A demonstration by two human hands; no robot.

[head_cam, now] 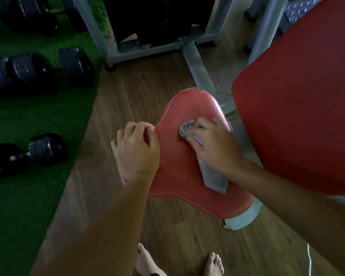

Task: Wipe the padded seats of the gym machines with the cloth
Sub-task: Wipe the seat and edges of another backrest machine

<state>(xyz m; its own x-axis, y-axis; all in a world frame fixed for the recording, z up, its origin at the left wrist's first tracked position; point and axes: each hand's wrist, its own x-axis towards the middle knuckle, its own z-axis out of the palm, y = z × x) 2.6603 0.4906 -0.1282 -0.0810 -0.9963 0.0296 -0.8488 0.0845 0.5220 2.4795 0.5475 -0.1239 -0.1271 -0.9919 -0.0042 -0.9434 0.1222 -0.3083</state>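
A red padded seat (189, 108) of a gym machine fills the middle of the view. A grey cloth (213, 177) lies on it, bunched at its far end and trailing toward me. My right hand (211, 143) presses down on the cloth, fingers curled over the bunched part. At the seat's left edge my left hand (136, 149) grips the pad with curled fingers. A larger red back pad (299, 100) stands to the right, partly over the seat.
The grey metal machine frame (197, 64) runs from the seat to the weight stack at the top. Several black dumbbells (38, 72) lie on green turf (28, 196) at left. Wood floor surrounds the seat. My bare feet (213, 263) stand below.
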